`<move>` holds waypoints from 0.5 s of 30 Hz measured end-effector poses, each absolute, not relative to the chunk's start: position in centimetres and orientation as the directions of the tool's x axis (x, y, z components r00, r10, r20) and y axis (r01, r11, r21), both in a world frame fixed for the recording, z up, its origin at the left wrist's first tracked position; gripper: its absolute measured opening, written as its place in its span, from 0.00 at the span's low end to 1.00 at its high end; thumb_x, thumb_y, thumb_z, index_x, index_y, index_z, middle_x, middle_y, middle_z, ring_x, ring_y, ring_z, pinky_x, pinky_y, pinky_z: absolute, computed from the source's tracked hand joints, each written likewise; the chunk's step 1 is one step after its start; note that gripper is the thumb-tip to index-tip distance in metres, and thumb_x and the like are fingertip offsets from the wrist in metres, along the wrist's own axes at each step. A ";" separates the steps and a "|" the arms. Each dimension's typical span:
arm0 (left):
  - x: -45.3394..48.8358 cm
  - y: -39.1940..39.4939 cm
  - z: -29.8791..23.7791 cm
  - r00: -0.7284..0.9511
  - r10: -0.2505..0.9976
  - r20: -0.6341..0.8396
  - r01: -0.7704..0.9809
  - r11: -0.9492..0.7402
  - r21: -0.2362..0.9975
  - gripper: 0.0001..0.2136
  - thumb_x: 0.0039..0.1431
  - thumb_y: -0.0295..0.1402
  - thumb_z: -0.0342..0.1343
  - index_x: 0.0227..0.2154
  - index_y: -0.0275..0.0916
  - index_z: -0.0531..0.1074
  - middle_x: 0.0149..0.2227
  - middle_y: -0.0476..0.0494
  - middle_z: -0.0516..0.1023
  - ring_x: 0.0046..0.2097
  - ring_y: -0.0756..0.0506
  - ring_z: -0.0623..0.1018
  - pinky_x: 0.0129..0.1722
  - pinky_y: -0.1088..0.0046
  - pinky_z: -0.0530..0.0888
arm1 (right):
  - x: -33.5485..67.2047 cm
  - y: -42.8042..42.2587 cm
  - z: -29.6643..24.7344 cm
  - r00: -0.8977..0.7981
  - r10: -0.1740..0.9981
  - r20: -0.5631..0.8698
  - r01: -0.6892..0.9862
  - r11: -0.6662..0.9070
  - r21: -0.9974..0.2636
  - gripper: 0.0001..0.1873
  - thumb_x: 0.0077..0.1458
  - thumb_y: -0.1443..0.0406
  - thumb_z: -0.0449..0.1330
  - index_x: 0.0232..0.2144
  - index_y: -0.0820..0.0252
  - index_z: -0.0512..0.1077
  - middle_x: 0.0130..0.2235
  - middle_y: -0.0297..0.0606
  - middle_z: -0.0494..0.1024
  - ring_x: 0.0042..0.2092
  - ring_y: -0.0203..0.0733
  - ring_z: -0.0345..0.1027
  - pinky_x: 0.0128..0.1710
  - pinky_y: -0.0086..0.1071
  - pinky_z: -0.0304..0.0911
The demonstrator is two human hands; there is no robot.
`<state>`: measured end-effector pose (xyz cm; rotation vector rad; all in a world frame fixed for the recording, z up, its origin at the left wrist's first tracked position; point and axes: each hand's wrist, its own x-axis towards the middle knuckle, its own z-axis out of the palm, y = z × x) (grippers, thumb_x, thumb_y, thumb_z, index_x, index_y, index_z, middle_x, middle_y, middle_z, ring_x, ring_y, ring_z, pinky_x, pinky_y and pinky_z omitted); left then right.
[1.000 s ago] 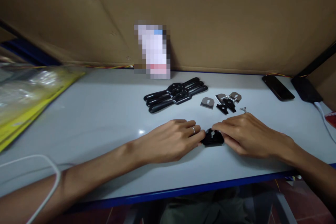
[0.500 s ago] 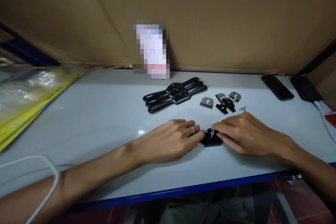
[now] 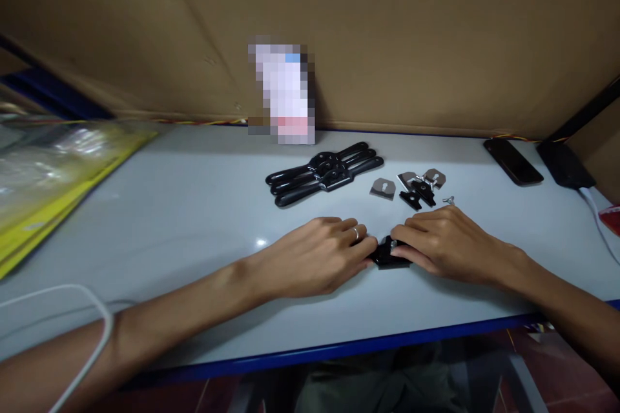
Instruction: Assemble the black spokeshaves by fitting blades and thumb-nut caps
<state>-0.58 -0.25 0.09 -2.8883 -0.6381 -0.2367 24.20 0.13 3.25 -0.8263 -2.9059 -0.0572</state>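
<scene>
A black spokeshave [image 3: 387, 262] lies on the table in front of me, its middle showing between my hands and both handles covered. My left hand [image 3: 324, 255] is closed around its left handle, a ring on one finger. Bent over the right side, my right hand [image 3: 445, 245] has thumb and fingers closed at a silver thumbscrew [image 3: 393, 244] standing on the spokeshave. Just beyond lie a loose flat blade [image 3: 383, 189], a group of further blades [image 3: 435, 177] with black cap plates [image 3: 411, 199], and another thumbscrew [image 3: 449, 201].
Several black spokeshaves [image 3: 324, 171] lie side by side behind my hands. A phone [image 3: 513, 161] and a dark device with a white cable [image 3: 566, 164] are at the back right. Clear plastic bags [image 3: 53, 174] cover the left end. A white cable [image 3: 104, 322] crosses my left forearm.
My right thumb and fingers have shifted slightly left and now cover more of the thumbscrew. My left hand stays on the handle, and the loose parts lie as before.
</scene>
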 end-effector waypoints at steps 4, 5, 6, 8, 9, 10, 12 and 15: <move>-0.6 -0.2 0.1 0.899 0.396 0.186 0.422 -0.897 -0.132 0.12 0.73 0.35 0.42 0.35 0.39 0.67 0.29 0.48 0.73 0.29 0.46 0.73 0.27 0.67 0.65 | 24.1 0.1 3.2 -0.845 0.522 0.115 0.526 0.850 0.006 0.13 0.69 0.62 0.52 0.35 0.61 0.73 0.26 0.34 0.74 0.26 0.35 0.58 0.28 0.35 0.39; -0.6 -0.2 0.1 0.901 0.394 0.183 0.420 -0.898 -0.133 0.12 0.73 0.35 0.42 0.35 0.39 0.67 0.29 0.48 0.73 0.29 0.46 0.73 0.27 0.66 0.65 | 24.1 0.1 3.2 -0.845 0.522 0.116 0.526 0.850 0.008 0.13 0.70 0.62 0.52 0.36 0.61 0.73 0.26 0.34 0.75 0.26 0.35 0.58 0.27 0.35 0.40; -0.6 -0.2 0.1 0.902 0.392 0.179 0.417 -0.899 -0.133 0.11 0.73 0.34 0.43 0.35 0.39 0.67 0.29 0.48 0.73 0.29 0.46 0.73 0.27 0.66 0.65 | 24.1 0.1 3.2 -0.845 0.522 0.117 0.526 0.850 0.009 0.14 0.70 0.62 0.52 0.36 0.61 0.73 0.26 0.34 0.75 0.26 0.35 0.58 0.27 0.35 0.40; -0.7 -0.2 0.1 0.904 0.388 0.178 0.413 -0.901 -0.133 0.11 0.73 0.34 0.43 0.35 0.39 0.67 0.29 0.47 0.73 0.29 0.46 0.73 0.27 0.66 0.64 | 24.0 0.1 3.2 -0.846 0.519 0.120 0.524 0.852 0.011 0.14 0.70 0.62 0.52 0.36 0.61 0.73 0.27 0.34 0.75 0.26 0.35 0.58 0.27 0.35 0.40; -0.7 -0.2 0.1 0.905 0.386 0.178 0.410 -0.903 -0.130 0.11 0.73 0.34 0.43 0.35 0.39 0.67 0.29 0.47 0.73 0.29 0.46 0.73 0.27 0.67 0.64 | 24.0 0.1 3.1 -0.847 0.518 0.121 0.523 0.852 0.012 0.14 0.70 0.62 0.52 0.36 0.61 0.73 0.27 0.34 0.75 0.25 0.35 0.59 0.27 0.35 0.40; -0.7 -0.2 0.1 0.906 0.384 0.177 0.408 -0.904 -0.128 0.11 0.73 0.34 0.43 0.35 0.38 0.67 0.29 0.47 0.73 0.29 0.46 0.73 0.27 0.67 0.64 | 24.0 0.1 3.1 -0.847 0.517 0.121 0.522 0.853 0.016 0.14 0.70 0.62 0.52 0.36 0.62 0.73 0.26 0.34 0.75 0.25 0.35 0.59 0.27 0.35 0.40; -0.7 -0.2 0.2 0.905 0.387 0.176 0.410 -0.904 -0.124 0.11 0.73 0.34 0.43 0.35 0.38 0.67 0.30 0.47 0.73 0.29 0.47 0.72 0.27 0.67 0.64 | 24.0 0.1 3.1 -0.851 0.511 0.125 0.518 0.855 0.029 0.15 0.71 0.62 0.51 0.35 0.62 0.72 0.26 0.34 0.75 0.25 0.35 0.59 0.27 0.35 0.40; -0.6 -0.2 0.2 0.904 0.390 0.175 0.412 -0.903 -0.119 0.11 0.73 0.34 0.43 0.35 0.39 0.67 0.30 0.47 0.73 0.29 0.47 0.72 0.28 0.67 0.64 | 24.0 0.1 2.9 -0.858 0.499 0.127 0.508 0.860 0.052 0.16 0.72 0.61 0.49 0.35 0.62 0.72 0.26 0.35 0.75 0.25 0.35 0.59 0.26 0.36 0.40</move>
